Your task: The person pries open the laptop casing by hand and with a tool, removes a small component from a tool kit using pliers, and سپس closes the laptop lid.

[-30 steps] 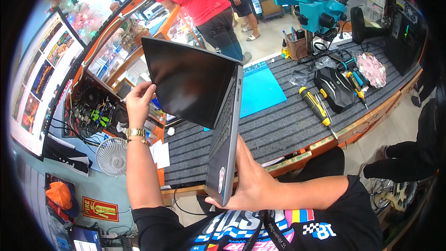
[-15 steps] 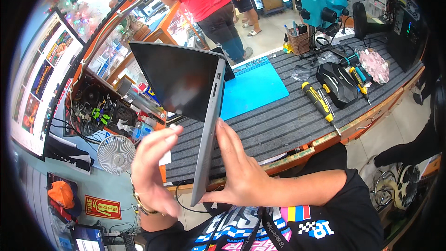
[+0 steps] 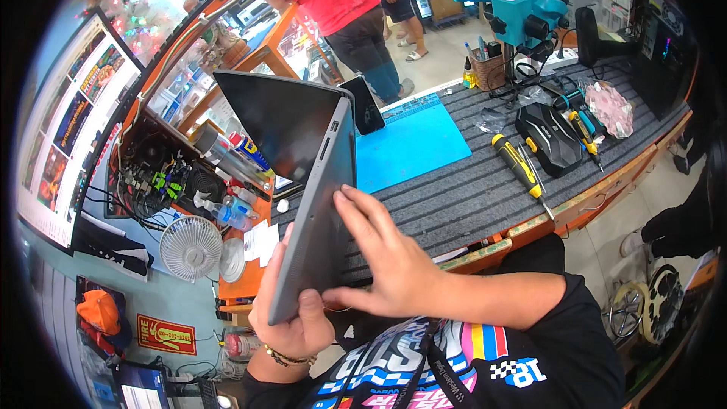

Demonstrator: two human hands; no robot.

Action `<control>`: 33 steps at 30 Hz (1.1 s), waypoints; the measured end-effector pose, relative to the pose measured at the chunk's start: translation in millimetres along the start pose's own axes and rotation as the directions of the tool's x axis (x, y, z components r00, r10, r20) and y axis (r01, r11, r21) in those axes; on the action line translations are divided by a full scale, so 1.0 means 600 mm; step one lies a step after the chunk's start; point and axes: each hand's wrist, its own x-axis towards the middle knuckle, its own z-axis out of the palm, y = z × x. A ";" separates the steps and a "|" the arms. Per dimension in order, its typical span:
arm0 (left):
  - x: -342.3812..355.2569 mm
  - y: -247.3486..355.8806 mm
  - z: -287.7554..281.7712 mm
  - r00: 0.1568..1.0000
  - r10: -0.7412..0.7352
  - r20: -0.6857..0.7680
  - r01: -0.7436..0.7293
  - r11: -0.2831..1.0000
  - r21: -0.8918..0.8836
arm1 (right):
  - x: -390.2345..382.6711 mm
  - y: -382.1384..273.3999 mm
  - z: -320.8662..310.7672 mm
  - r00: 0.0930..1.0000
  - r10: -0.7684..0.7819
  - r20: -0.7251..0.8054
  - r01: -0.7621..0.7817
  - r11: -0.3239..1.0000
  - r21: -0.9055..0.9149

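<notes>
While the left hand (image 3: pixel 297 327) grips the near lower corner of the open laptop (image 3: pixel 322 204), thumb on the underside and fingers round the keyboard side, the right hand (image 3: pixel 397 266) lies against the underside, fingers extended and thumb spread, touching rather than clenching. Laptop is held up off the bench at its near edge, base tilted on edge with a port side facing up, screen angled away to the left. Bracelet (image 3: pixel 286 359) on left wrist. Behind the laptop, a dark phone (image 3: pixel 365 106) by a blue mat (image 3: pixel 416 144), which lies on the striped grey bench cover (image 3: pixel 454 216). Further right: yellow-black screwdriver (image 3: pixel 519 170), black angular case (image 3: pixel 550 140) just beside it, pink bundle (image 3: pixel 608 110) past that. Teal microscope (image 3: pixel 530 19) at the far side, pen basket (image 3: pixel 488 72) near it. Left of the hands: white fan (image 3: pixel 191 248), lit monitor (image 3: pixel 79 117) beyond
</notes>
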 end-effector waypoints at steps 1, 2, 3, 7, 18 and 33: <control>-0.012 -0.011 0.004 0.997 0.001 -0.083 -0.006 0.998 -0.056 | 0.004 0.013 -0.003 0.999 -0.039 -0.034 0.038 0.999 -0.009; -0.021 -0.018 0.007 0.986 -0.001 -0.165 -0.017 0.994 -0.111 | 0.011 0.025 -0.005 0.995 -0.034 -0.094 0.032 0.999 -0.024; -0.025 -0.020 0.007 0.982 -0.023 -0.188 0.001 0.993 -0.115 | 0.017 0.042 -0.011 0.991 0.030 -0.132 -0.031 1.000 -0.002; -0.041 -0.041 0.013 0.914 0.029 -0.404 -0.069 0.994 -0.083 | 0.054 0.093 -0.032 0.941 0.197 -0.277 -0.152 0.972 0.177; -0.021 -0.017 -0.005 0.872 -0.080 -0.483 -0.083 0.948 -0.307 | 0.093 0.063 -0.102 0.947 0.095 -0.307 -0.041 0.983 0.180; -0.011 -0.074 -0.048 0.921 -0.044 -0.387 -0.208 0.785 -0.584 | 0.099 0.048 -0.134 0.956 0.057 -0.289 -0.037 0.997 0.072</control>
